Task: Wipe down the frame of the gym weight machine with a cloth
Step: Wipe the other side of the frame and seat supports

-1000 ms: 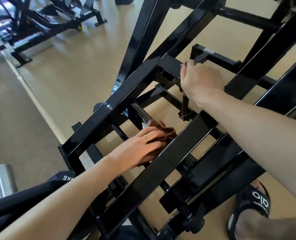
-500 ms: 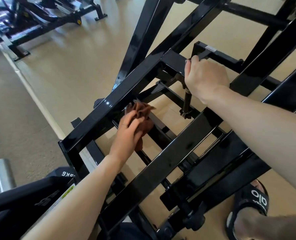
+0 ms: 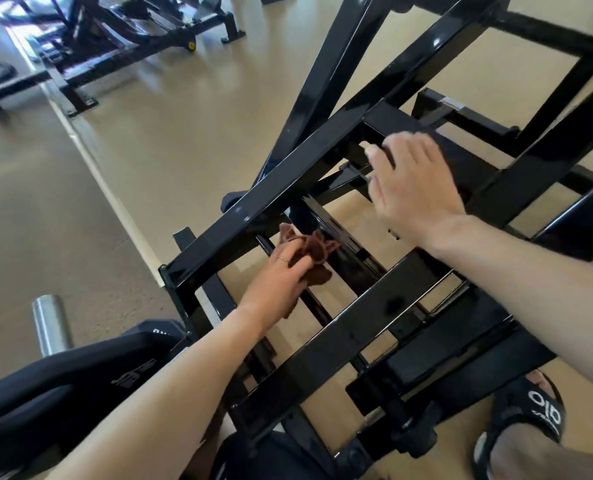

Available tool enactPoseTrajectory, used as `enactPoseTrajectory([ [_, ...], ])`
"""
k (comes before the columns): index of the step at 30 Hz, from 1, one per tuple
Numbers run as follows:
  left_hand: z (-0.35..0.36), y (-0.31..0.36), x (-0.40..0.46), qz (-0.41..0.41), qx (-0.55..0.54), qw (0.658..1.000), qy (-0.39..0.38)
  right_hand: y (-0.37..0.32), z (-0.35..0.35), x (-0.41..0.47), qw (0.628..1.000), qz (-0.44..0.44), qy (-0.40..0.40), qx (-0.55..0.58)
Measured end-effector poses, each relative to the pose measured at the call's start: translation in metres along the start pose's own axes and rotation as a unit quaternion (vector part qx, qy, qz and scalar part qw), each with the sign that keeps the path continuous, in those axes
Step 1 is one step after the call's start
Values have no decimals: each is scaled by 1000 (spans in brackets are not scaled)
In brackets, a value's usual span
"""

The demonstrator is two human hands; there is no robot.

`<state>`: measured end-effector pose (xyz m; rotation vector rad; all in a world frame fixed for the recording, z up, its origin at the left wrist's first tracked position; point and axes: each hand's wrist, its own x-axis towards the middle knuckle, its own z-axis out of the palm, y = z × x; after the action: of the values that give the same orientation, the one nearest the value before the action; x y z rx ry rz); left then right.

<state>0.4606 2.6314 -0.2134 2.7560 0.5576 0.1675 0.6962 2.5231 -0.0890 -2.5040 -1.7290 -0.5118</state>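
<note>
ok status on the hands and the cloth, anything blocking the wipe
Left hand grips crumpled brown cloth against an inner bar of the glossy black steel frame. Right hand open, blurred, over the upper crossbar. Nothing blocking.

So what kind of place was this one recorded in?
A gym, most likely. The person's left hand holds a brown cloth against a black steel machine frame, more exercise machines stand across the tan floor, and a chrome weight peg shows nearby.
</note>
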Motion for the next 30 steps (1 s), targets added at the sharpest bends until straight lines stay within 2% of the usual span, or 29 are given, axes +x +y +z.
enactPoseTrajectory([
  [2,11,-25,-10,-82,2,995,-56,-43,5,-21,995,-26,-73,60],
  [4,18,-36,-16,-96,-13,993,-71,-68,11,-38,991,-33,-111,72],
  [7,18,-30,-9,-106,-40,993,-37,-68,9,-52,995,-1,-50,92],
  [9,19,-20,-3,-116,-35,992,-25,-69,8,-57,994,-10,-31,103],
  [11,21,-6,-4,-69,-13,995,-64,-71,7,-52,992,-10,-41,122],
  [15,24,28,-22,46,8,976,-213,-71,5,-47,993,-5,-24,119],
  [17,16,35,-23,58,4,966,-253,-73,5,-49,992,0,-26,125],
  [22,20,24,-21,51,10,980,-190,-72,-1,-50,990,4,-43,131],
  [30,6,-16,11,-120,36,990,-59,-73,5,-51,991,-16,-34,125],
])
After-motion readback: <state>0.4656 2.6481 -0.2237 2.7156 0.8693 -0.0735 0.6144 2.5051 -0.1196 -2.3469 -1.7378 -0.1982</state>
